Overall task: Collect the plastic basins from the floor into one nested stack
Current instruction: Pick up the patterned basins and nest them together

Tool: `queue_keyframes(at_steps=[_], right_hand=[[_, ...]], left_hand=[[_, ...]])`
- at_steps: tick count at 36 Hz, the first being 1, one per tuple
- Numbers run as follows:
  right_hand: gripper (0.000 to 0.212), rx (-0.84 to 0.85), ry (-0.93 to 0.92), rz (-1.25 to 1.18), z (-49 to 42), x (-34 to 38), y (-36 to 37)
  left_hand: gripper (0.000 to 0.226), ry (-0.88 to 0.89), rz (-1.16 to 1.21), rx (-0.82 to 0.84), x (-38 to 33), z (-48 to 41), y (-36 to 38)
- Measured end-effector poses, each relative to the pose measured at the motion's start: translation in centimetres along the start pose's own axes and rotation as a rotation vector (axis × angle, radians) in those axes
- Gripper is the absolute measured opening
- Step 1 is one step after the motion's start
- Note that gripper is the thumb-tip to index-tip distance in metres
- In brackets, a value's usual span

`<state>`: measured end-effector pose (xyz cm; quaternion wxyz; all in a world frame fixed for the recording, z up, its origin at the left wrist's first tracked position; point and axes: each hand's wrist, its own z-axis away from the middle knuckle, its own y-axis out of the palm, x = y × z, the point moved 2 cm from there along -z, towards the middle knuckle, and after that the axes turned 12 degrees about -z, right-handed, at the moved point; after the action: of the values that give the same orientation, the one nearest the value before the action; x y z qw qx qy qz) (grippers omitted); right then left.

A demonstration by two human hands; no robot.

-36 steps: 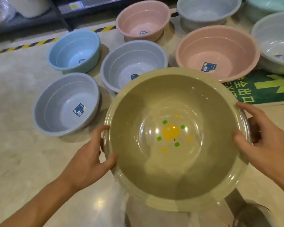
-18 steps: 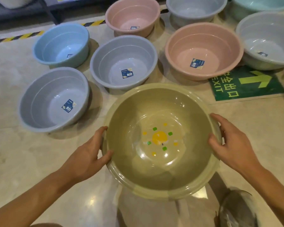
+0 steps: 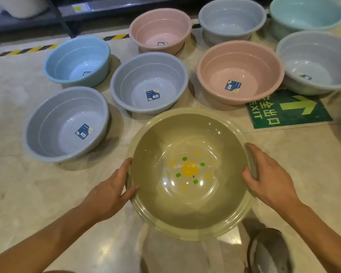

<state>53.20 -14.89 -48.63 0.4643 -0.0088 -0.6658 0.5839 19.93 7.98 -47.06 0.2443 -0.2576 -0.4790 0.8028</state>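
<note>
I hold a large translucent olive-green basin [image 3: 187, 211] with a yellow and green flower print in its bottom. My left hand [image 3: 110, 191] grips its left rim and my right hand [image 3: 268, 178] grips its right rim. On the floor beyond it stand several basins: a grey one [image 3: 47, 131] at the left, a blue one [image 3: 67, 58], a grey one [image 3: 130, 81] in the middle, a small pink one [image 3: 146, 26], a large pink one [image 3: 211, 66], a grey one [image 3: 217, 14] at the back, a teal one [image 3: 303, 20] and a grey one [image 3: 295, 56] at the right.
A green floor sign [image 3: 289, 113] reading EXIT lies right of the held basin. Yellow-black hazard tape [image 3: 24, 50] runs along a dark shelf base [image 3: 67, 20] at the back. A shoe [image 3: 268, 251] shows at the bottom right. The floor [image 3: 18, 194] is beige marble.
The olive basin has sunk lower and away from the camera while both hands keep hold of its rim. The view has tilted, so more of the floor basins show.
</note>
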Motion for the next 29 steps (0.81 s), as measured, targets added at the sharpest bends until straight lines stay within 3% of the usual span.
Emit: queue_keyframes(at_steps=[5, 9, 13, 16, 29], right_hand=[[0.061, 0.027, -0.021, 0.227, -0.2, 1.0, -0.9], [0.053, -0.019, -0.106, 0.455, -1.4, 3.3, -2.9], [0.034, 0.061, -0.233, 0.609, -2.8, 8.3, -6.2], [0.037, 0.153, -0.255, 0.715, -3.2, 12.5, -9.1], [0.047, 0.117, -0.186, 0.68, -1.0, 21.9, -21.1]], left_hand=[[0.064, -0.002, -0.218, -0.138, -0.6, 0.3, -2.3], [0.056, 0.106, -0.314, -0.304, -2.1, -0.1, -5.8], [0.048, 0.183, -0.47, -0.314, -5.3, -0.6, -10.2], [0.047, 0.179, -0.476, -0.337, -7.4, -0.4, -13.9], [0.039, 0.235, -0.386, -0.518, -14.3, 2.5, -25.2]])
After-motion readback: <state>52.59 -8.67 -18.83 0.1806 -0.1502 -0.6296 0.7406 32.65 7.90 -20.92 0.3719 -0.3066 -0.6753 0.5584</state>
